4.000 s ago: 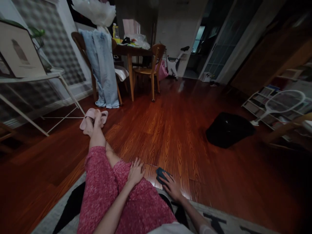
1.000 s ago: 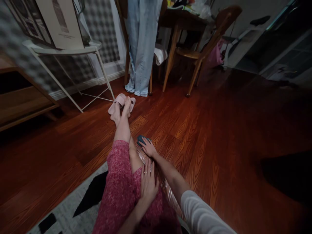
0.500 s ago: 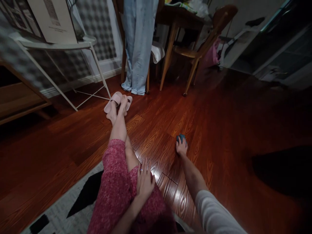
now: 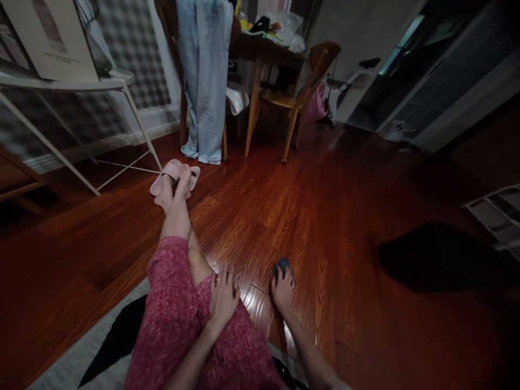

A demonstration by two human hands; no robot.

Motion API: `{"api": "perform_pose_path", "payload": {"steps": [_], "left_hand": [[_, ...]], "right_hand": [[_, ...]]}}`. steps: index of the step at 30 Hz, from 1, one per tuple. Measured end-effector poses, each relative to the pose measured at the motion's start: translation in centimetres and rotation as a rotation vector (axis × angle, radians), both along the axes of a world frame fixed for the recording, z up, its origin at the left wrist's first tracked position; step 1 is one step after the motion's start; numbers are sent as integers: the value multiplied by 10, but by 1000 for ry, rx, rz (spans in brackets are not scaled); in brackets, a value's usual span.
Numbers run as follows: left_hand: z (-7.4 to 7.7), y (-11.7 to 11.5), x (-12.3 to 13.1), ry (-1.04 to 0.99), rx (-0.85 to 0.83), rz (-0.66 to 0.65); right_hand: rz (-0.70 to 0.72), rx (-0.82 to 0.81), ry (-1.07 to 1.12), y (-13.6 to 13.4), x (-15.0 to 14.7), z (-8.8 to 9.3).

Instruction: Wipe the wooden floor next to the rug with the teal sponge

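My right hand (image 4: 283, 293) rests on a small, bunched dark blue-grey cloth (image 4: 283, 264), its fingers curled over it against the wooden floor (image 4: 252, 216). Part of the cloth is hidden under the fingers and palm. My left hand (image 4: 223, 301), wearing a ring, lies flat with fingers extended on my thigh, on the pink-red trousers (image 4: 173, 292). My bare legs stretch forward, ankles together, with the feet at a pair of pale pink slippers (image 4: 160, 181).
A light rug (image 4: 60, 360) with dark shapes lies at lower left. Ahead stand a white metal-legged table (image 4: 117, 81), jeans (image 4: 205, 81) over a chair, a wooden table (image 4: 260, 49) and another chair (image 4: 303, 100). A dark object (image 4: 439, 257) sits at right.
My right hand has drawn back toward my body along the floor with the cloth. My left hand stays on my thigh. The view has turned somewhat to the right.
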State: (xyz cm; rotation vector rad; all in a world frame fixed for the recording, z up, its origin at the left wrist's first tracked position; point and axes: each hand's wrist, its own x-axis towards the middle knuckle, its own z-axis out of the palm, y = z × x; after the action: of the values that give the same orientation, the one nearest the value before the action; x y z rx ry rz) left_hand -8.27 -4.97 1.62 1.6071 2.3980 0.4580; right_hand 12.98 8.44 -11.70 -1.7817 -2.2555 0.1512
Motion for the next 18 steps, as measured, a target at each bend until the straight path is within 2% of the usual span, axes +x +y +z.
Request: {"api": "perform_pose_path", "payload": {"steps": [3,6,9,12,14,18], "left_hand": [[-7,0,-1,80,57,-9],[-15,0,-3,139,105,-14],[-19,0,-4,160,118,-4],[-17,0,-6,155,89,6],[-14,0,-7,157,52,9],[-9,-1,-7,198,-13,-3]], "right_hand": [[137,4,-12,-45,-11,-4],[256,42,-7,-64,-21,-3],[360,51,8,-54,-18,1],[442,31,17,-27,6,5],[375,32,17,-8,36,6],[50,51,16,10,125,1]]}}
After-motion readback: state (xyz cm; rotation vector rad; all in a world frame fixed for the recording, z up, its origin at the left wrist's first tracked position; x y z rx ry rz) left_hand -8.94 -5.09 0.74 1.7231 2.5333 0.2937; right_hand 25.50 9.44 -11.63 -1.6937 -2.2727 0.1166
